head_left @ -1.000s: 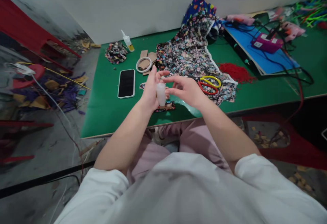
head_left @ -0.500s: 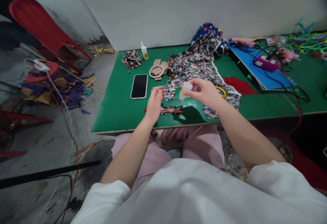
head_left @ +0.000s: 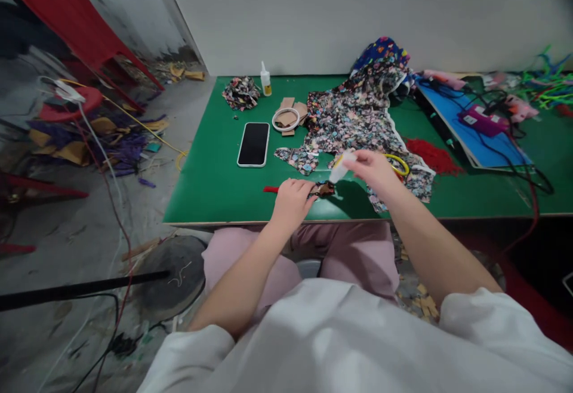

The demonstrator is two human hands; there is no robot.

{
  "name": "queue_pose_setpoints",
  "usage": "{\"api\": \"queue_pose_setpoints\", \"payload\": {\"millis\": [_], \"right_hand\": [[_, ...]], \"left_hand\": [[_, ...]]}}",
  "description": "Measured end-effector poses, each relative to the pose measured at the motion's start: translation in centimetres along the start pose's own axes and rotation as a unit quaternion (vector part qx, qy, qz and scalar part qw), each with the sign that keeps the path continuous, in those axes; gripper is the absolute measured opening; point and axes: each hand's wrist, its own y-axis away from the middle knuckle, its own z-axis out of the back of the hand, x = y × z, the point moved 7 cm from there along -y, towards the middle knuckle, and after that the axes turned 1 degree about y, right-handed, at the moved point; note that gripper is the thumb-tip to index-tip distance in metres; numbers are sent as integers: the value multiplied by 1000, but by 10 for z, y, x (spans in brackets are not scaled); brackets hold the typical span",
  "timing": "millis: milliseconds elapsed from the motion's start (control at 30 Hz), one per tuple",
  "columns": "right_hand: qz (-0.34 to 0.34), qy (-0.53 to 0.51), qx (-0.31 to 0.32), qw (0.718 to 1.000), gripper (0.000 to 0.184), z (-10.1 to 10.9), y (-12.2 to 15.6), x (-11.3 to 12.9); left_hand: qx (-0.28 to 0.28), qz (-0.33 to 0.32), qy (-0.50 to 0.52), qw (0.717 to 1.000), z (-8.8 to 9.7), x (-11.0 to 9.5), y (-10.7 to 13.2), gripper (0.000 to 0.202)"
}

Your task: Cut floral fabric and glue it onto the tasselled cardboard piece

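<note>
My right hand (head_left: pixel 372 172) grips a small white glue bottle (head_left: pixel 341 168), tilted with its nozzle down at the right end of a narrow floral fabric strip (head_left: pixel 323 189). A small brown piece lies on that end of the strip. My left hand (head_left: pixel 293 200) presses down on the strip, its fingers together and covering the middle. A red end (head_left: pixel 270 189) sticks out to the left of my left hand. Just beyond both hands, a large piece of floral fabric (head_left: pixel 349 115) lies spread on the green table (head_left: pixel 215 184).
A phone (head_left: pixel 253 144), a white ring (head_left: pixel 286 119) on cardboard pieces, a second glue bottle (head_left: pixel 265 80) and a bunched fabric ball (head_left: pixel 240 93) are on the left. To the right are a yellow loop (head_left: pixel 405 165), red fibres (head_left: pixel 432 157), a blue folder (head_left: pixel 474 142) and cables.
My left hand has come down onto the fabric strip. My right hand has lowered the glue bottle and tipped its nozzle to the strip's right end. The view has shifted slightly.
</note>
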Motion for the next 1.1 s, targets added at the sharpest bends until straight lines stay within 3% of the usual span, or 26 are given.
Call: {"api": "queue_pose_setpoints", "payload": {"millis": [100, 200, 433, 600, 767, 933, 1100], "right_hand": [[-45, -97, -13, 994, 36, 1, -7, -9], [-83, -164, 23, 983, 40, -6, -12, -17], [-121, -212, 56, 968, 43, -18, -15, -20], [-106, -154, 62, 980, 45, -21, -13, -15], [-25, -19, 23, 999, 38, -10, -10, 3], [79, 149, -34, 985, 34, -6, 0, 18], [79, 176, -57, 980, 34, -8, 8, 8]], "left_hand": [[-17, 22, -11, 1000, -1, -4, 2, 30], [-34, 36, 4, 999, 2, 1, 6, 30], [-55, 66, 24, 996, 14, 16, 18, 27], [-54, 69, 29, 996, 12, 15, 19, 26], [-53, 68, 28, 996, 10, 14, 18, 28], [-47, 70, 20, 996, 12, 16, 19, 30], [-50, 98, -17, 994, 20, 30, 33, 30]]}}
